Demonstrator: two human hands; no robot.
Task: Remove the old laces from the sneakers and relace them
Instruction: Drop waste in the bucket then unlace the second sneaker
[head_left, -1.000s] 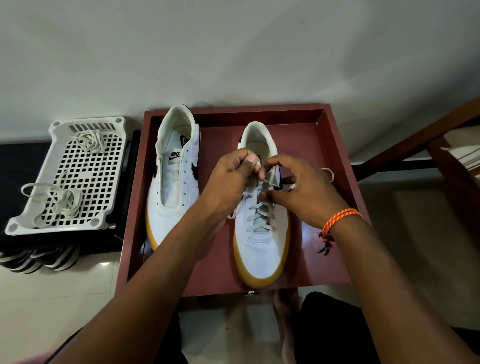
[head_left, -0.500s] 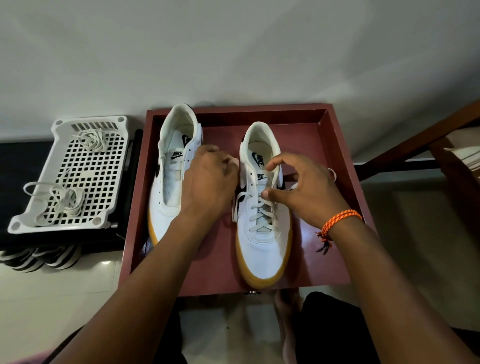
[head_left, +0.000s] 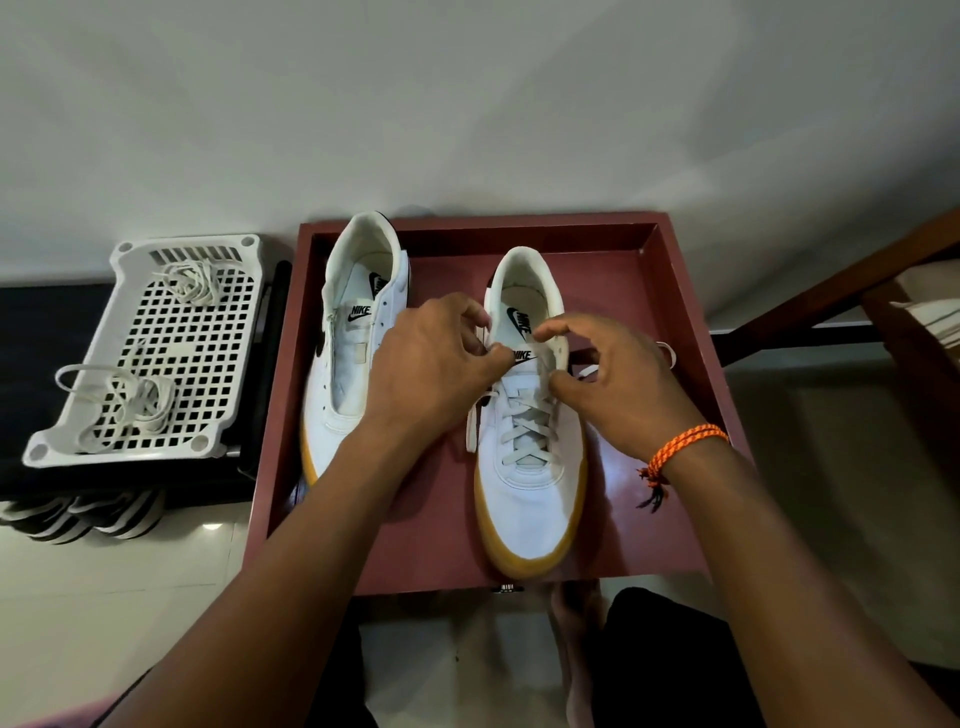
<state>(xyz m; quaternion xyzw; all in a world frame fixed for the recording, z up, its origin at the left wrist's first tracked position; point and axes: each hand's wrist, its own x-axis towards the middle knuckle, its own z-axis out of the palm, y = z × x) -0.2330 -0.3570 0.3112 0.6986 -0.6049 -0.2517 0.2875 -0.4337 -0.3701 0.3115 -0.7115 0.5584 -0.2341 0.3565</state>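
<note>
left hand moved onto right sneaker tongue | both grips pinch lace | right hand

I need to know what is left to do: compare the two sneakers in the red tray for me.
The right sneaker has a lace crossed through its eyelets; the left sneaker has bare eyelets and an open tongue. Both hands, the left hand and the right hand, work at the right sneaker's upper eyelets; neither grips the left sneaker. The left sneaker lies farther back in the tray. Both are white with tan soles, toes toward the person.
</note>
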